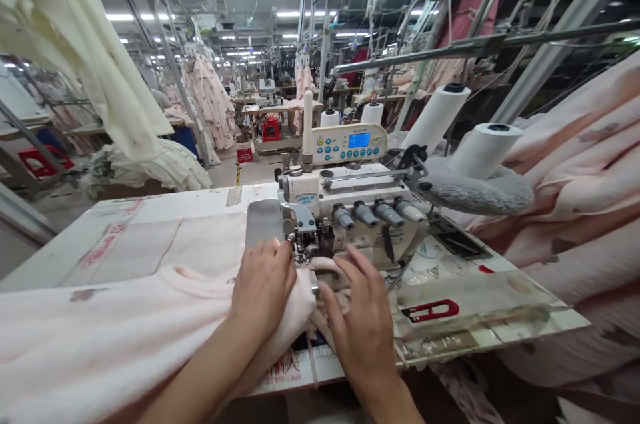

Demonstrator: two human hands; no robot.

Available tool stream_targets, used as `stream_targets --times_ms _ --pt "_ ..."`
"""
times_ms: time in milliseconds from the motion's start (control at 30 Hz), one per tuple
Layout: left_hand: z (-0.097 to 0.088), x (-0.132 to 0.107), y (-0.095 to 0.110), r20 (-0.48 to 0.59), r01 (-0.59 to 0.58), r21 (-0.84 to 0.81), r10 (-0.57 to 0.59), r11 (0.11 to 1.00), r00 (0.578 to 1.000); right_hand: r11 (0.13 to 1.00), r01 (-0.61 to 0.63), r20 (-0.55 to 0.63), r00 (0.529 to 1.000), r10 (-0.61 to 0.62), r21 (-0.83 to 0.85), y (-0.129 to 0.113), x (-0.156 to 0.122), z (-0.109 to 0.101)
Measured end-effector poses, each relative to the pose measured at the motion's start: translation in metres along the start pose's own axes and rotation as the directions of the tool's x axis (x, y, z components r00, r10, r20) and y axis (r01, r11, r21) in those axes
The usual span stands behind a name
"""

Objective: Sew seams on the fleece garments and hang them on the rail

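A pale pink fleece garment (pixel 150 324) with a curved ribbed edge and small brown motifs lies over the left of the sewing table, running up to an overlock sewing machine (pixel 370 204). My left hand (pixel 263 284) is closed on the cloth with bent fingers, just left of the presser foot (pixel 300 247). To the right of the foot, my right hand (pixel 360 311) has its thumb and fingers apart, slightly blurred. A narrow looped pink strip (pixel 327 265) comes from the foot towards its fingers. Whether they touch it I cannot tell. The needle area is partly hidden.
Red thread snips (pixel 433 311) lie on the right of the table (pixel 525 304). White thread cones (pixel 437 117) stand behind the machine, below a metal rail (pixel 480 44). Pink fabric (pixel 590 211) hangs close on the right; cream cloth (pixel 85 44) hangs at upper left.
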State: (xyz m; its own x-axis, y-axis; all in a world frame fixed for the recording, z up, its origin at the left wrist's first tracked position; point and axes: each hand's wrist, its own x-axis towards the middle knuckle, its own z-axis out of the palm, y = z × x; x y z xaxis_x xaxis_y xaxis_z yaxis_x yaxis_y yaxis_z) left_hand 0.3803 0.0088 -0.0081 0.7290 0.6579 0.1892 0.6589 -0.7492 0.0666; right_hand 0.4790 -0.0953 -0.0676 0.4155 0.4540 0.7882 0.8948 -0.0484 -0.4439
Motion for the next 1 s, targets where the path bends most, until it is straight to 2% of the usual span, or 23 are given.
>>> stream_targets --times_ms 33,67,100,133,167,233,267,333,400,500,567,600,733,800,1000 --pt "-0.004 -0.002 -0.002 0.012 -0.024 -0.018 0.024 1.0 1.0 1.0 0.01 -0.053 0.999 -0.011 -0.003 0.0 -0.006 -0.004" --pt "-0.008 -0.004 -0.005 0.023 -0.052 -0.04 0.052 0.998 0.998 1.0 0.0 -0.057 0.998 0.001 0.016 -0.001 -0.013 -0.006" --pt "-0.012 -0.005 -0.009 0.037 -0.076 -0.062 0.078 0.995 0.996 0.998 -0.035 -0.001 0.999 0.035 0.061 -0.001 -0.019 -0.006" --pt "-0.016 -0.006 -0.012 0.053 -0.093 -0.082 0.097 0.992 0.994 0.988 -0.095 0.103 0.991 0.082 0.125 -0.002 -0.025 -0.004" --pt "-0.019 -0.006 -0.016 0.068 -0.101 -0.107 0.108 0.989 0.992 0.964 -0.182 0.233 0.963 0.136 0.193 -0.004 -0.029 -0.001" --pt "-0.021 -0.004 -0.022 0.091 -0.088 -0.187 0.106 0.978 0.99 0.856 -0.412 0.451 0.857 0.248 0.312 -0.007 -0.033 0.01" --pt "-0.02 -0.002 -0.024 0.096 -0.075 -0.241 0.1 0.968 0.99 0.783 -0.511 0.51 0.808 0.295 0.356 -0.01 -0.033 0.015" --pt "-0.017 0.0 -0.026 0.086 -0.05 -0.34 0.084 0.939 0.993 0.656 -0.631 0.564 0.743 0.36 0.413 -0.015 -0.028 0.023" --pt "-0.012 0.002 -0.027 0.071 -0.034 -0.393 0.067 0.919 0.995 0.599 -0.672 0.547 0.726 0.416 0.436 -0.019 -0.022 0.022" --pt "-0.006 0.0 -0.026 0.023 -0.038 -0.41 0.051 0.912 0.998 0.626 -0.623 0.371 0.783 0.5 0.47 -0.021 -0.016 0.014" --pt "-0.003 -0.002 -0.025 -0.01 -0.044 -0.41 0.044 0.911 0.999 0.649 -0.597 0.285 0.8 0.529 0.472 -0.019 -0.018 0.011" --pt "-0.002 -0.003 -0.024 -0.017 -0.043 -0.411 0.039 0.911 0.999 0.636 -0.612 0.293 0.788 0.542 0.471 -0.018 -0.02 0.011" --pt "-0.001 -0.001 -0.024 -0.015 -0.034 -0.416 0.03 0.909 0.999 0.482 -0.725 0.427 0.684 0.591 0.493 -0.012 -0.026 0.017" --pt "-0.001 0.002 -0.024 -0.028 -0.041 -0.413 0.032 0.91 0.999 0.446 -0.732 0.441 0.673 0.594 0.515 -0.011 -0.024 0.019" --pt "-0.002 0.011 -0.023 -0.022 -0.043 -0.419 0.038 0.907 0.999 0.423 -0.745 0.454 0.657 0.602 0.516 -0.008 -0.015 0.018"
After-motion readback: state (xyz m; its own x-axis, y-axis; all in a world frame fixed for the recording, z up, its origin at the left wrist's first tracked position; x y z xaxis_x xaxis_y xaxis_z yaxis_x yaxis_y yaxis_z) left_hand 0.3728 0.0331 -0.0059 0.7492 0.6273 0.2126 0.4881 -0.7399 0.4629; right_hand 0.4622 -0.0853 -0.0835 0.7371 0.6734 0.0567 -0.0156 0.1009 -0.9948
